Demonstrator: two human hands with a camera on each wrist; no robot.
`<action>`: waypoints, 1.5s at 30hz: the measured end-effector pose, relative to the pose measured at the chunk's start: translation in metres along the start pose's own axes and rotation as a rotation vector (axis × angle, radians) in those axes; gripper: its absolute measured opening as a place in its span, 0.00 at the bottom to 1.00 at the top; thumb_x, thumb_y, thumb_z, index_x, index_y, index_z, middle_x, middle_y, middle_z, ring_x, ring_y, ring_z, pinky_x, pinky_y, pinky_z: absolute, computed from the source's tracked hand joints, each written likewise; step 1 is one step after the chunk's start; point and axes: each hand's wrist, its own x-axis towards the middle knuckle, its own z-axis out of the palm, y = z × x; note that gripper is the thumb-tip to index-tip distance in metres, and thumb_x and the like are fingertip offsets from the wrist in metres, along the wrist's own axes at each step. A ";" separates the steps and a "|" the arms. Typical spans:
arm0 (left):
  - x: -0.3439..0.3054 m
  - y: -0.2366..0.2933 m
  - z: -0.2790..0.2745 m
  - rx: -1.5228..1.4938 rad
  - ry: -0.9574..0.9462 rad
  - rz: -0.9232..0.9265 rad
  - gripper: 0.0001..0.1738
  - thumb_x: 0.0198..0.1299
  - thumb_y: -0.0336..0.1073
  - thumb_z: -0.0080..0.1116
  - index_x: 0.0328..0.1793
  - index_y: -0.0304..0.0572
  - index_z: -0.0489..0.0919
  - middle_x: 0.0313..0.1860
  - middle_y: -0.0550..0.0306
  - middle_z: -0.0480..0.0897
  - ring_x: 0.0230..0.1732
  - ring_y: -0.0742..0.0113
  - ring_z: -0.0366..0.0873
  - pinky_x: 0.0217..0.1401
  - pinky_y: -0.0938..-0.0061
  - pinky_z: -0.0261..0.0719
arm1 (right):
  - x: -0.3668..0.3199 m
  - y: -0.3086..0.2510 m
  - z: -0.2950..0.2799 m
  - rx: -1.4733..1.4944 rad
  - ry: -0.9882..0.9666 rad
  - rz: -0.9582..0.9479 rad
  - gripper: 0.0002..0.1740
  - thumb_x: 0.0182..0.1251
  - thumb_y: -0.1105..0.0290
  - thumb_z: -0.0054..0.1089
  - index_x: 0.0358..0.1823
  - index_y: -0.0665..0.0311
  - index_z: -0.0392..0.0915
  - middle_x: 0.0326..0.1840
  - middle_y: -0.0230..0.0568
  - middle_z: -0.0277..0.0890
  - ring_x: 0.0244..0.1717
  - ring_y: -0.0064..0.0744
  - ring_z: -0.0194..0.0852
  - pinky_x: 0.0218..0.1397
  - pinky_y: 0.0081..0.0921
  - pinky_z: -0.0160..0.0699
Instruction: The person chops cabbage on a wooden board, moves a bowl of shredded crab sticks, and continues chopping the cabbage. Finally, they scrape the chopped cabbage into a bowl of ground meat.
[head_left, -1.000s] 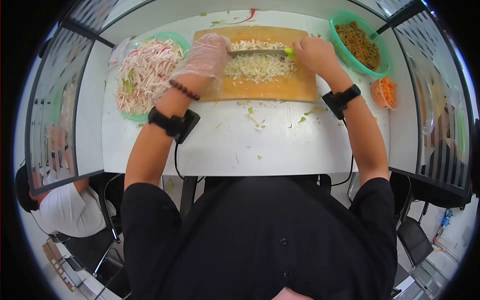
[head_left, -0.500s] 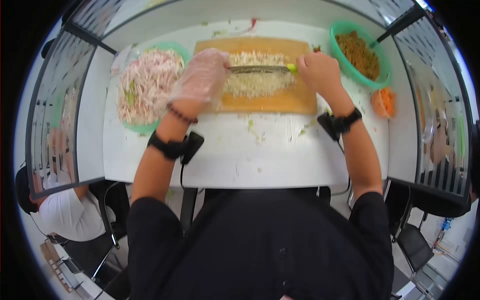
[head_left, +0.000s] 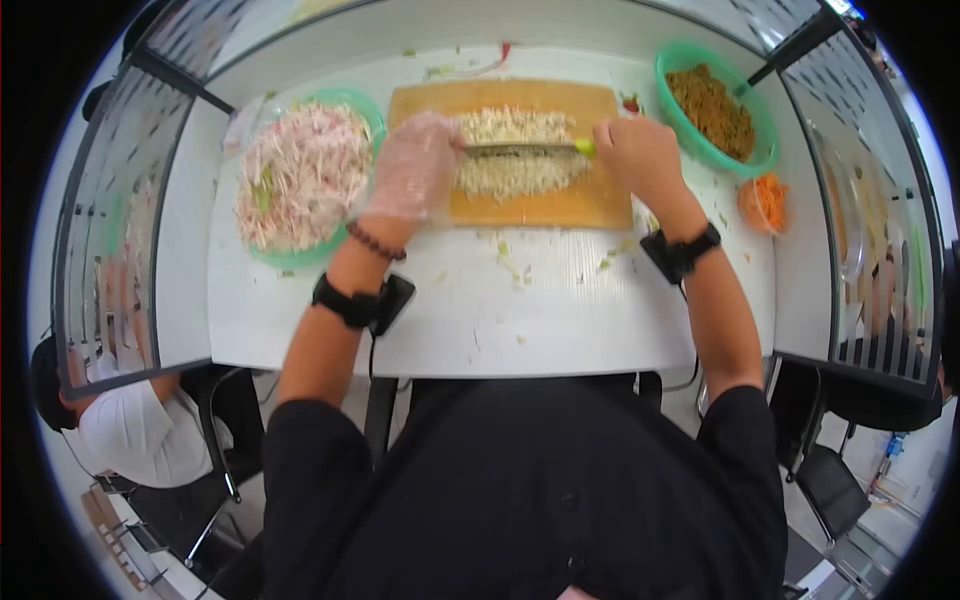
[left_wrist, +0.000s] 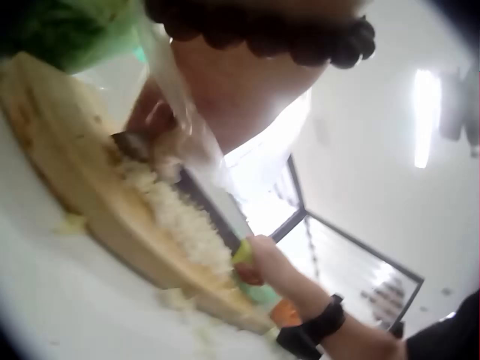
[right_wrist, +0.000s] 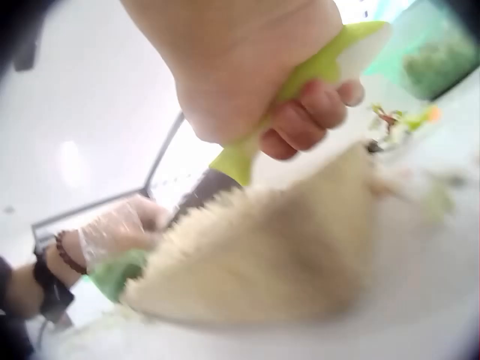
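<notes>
A knife (head_left: 525, 150) with a green handle lies crosswise over the wooden cutting board (head_left: 540, 214), its blade among finely chopped pale vegetable bits (head_left: 520, 178). The right hand (head_left: 642, 158) grips the handle, fingers wrapped round it in the right wrist view. At the far end of the blade, the left hand (head_left: 412, 168), in a clear plastic glove, pinches the tip; the glove and wrist partly hide its fingers in the left wrist view. Chopped bits lie both in front of the blade and behind it.
Left of the board stands a green basin (head_left: 350, 100) heaped with pink-white shreds. At the right are a green bowl (head_left: 768, 120) of brown filling and a small tub of shredded carrot (head_left: 765, 205). Scraps dot the white table (head_left: 560, 320); partitions (head_left: 180, 230) flank it.
The knife has moved across the board toward the person, both hands travelling with it and keeping their hold. The whole head view has shifted, so the board appears lower.
</notes>
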 end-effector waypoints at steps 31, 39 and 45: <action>-0.019 0.012 -0.010 -0.075 0.029 -0.005 0.04 0.51 0.28 0.65 0.32 0.40 0.80 0.31 0.50 0.82 0.38 0.52 0.81 0.42 0.63 0.78 | -0.020 -0.005 -0.007 0.011 -0.025 0.027 0.23 0.71 0.61 0.42 0.20 0.64 0.77 0.21 0.51 0.75 0.24 0.56 0.73 0.29 0.48 0.71; -0.062 0.050 -0.035 -0.025 0.086 0.054 0.06 0.51 0.24 0.63 0.33 0.44 0.83 0.30 0.53 0.81 0.35 0.54 0.81 0.36 0.65 0.78 | -0.066 -0.020 -0.048 0.181 -0.066 0.046 0.26 0.76 0.59 0.43 0.18 0.65 0.75 0.18 0.50 0.72 0.22 0.55 0.72 0.28 0.47 0.69; -0.080 0.044 0.000 -0.007 0.085 0.075 0.07 0.49 0.24 0.59 0.31 0.46 0.82 0.25 0.55 0.73 0.32 0.54 0.78 0.34 0.61 0.75 | -0.082 -0.017 -0.021 0.200 -0.206 0.097 0.26 0.77 0.57 0.45 0.21 0.63 0.74 0.22 0.50 0.73 0.27 0.54 0.74 0.32 0.47 0.71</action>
